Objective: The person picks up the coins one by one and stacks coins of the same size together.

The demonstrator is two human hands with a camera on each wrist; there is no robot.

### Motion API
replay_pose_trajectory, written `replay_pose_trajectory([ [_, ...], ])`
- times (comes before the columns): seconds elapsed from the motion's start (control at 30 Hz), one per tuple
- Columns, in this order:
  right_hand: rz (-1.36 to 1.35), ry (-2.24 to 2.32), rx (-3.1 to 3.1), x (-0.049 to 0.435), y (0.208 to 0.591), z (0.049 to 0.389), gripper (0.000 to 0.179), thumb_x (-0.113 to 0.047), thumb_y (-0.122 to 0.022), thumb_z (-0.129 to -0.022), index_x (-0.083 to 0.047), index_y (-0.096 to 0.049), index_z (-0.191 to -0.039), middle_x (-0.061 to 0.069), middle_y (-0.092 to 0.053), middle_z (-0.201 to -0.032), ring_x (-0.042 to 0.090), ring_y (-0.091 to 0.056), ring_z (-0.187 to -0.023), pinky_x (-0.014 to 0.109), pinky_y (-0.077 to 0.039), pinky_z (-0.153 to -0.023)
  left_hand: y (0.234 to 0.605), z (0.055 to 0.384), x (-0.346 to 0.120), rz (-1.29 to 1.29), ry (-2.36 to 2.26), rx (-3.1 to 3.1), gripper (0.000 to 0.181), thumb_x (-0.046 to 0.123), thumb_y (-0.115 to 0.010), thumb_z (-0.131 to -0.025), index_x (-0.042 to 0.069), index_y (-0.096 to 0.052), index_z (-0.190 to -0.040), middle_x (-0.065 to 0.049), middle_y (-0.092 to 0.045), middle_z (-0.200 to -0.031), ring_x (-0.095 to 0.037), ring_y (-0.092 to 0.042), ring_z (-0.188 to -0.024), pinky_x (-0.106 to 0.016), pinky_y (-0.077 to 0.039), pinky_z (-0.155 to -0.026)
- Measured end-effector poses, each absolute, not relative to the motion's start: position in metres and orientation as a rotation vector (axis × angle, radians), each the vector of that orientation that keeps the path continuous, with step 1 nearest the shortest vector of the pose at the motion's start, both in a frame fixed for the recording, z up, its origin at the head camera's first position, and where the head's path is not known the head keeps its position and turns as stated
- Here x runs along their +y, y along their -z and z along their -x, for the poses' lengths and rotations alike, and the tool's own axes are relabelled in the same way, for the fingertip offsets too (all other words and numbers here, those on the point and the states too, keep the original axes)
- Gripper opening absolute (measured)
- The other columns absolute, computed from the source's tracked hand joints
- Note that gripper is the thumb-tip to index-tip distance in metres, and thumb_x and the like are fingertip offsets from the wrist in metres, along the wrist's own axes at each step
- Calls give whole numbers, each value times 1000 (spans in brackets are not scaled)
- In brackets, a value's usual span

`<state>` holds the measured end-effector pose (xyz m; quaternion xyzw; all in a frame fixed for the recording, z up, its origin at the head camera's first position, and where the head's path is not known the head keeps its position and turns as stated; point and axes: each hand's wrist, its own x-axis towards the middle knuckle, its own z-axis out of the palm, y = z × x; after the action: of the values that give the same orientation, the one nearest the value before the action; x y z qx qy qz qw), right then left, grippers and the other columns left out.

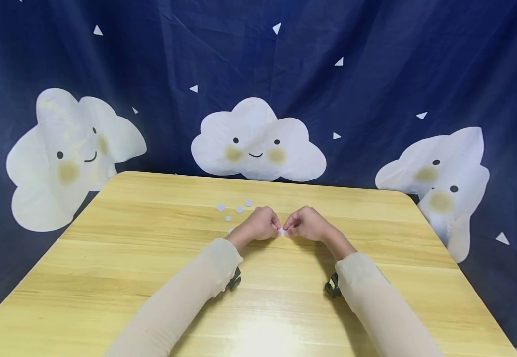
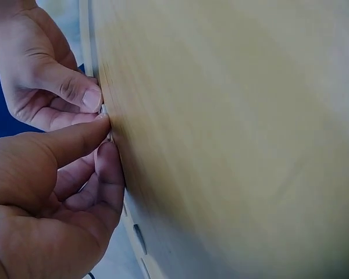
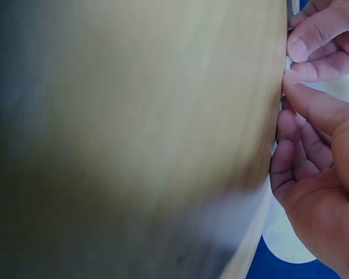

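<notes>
Near the far middle of the table, my left hand (image 1: 263, 224) and my right hand (image 1: 308, 224) meet fingertip to fingertip, low over the wood. Between them is a small white disc (image 1: 281, 231), pinched from the left by one hand and from the right by the other. In the left wrist view only a thin white edge of the disc (image 2: 104, 109) shows at the thumb tips. The right wrist view has both thumbs close together, with the fingers curled under and the disc mostly hidden.
Several small white discs lie left of the hands, among them a larger disc (image 1: 220, 207) and a smaller disc (image 1: 228, 218). One is partly covered by the left wrist. The wooden table (image 1: 151, 277) ends at a dark blue curtain (image 1: 240, 59) with clouds.
</notes>
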<state>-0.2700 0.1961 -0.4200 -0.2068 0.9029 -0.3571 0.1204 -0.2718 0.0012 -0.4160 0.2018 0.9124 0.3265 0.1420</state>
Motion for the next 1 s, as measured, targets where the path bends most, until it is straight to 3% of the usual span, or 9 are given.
replay_pose_trajectory([
  [0.5, 648, 1050, 2613, 192, 419, 258, 7, -6, -83, -84, -5, -78, -88, 0, -75, -82, 10, -64, -74, 28, -53, -70, 416, 262, -7, -623, -903, 2611, 8, 8, -81, -86, 9, -74, -86, 2, -66, -75, -12, -58, -74, -24, -50, -72],
  [1.0, 749, 1035, 2593, 190, 420, 241, 5, -6, -83, -85, -7, -79, -88, -2, -75, -81, 10, -64, -72, 27, -54, -68, 413, 244, -11, -694, -895, 2577, 7, 6, -81, -87, 5, -74, -84, 0, -65, -74, -9, -55, -66, -20, -47, -63],
])
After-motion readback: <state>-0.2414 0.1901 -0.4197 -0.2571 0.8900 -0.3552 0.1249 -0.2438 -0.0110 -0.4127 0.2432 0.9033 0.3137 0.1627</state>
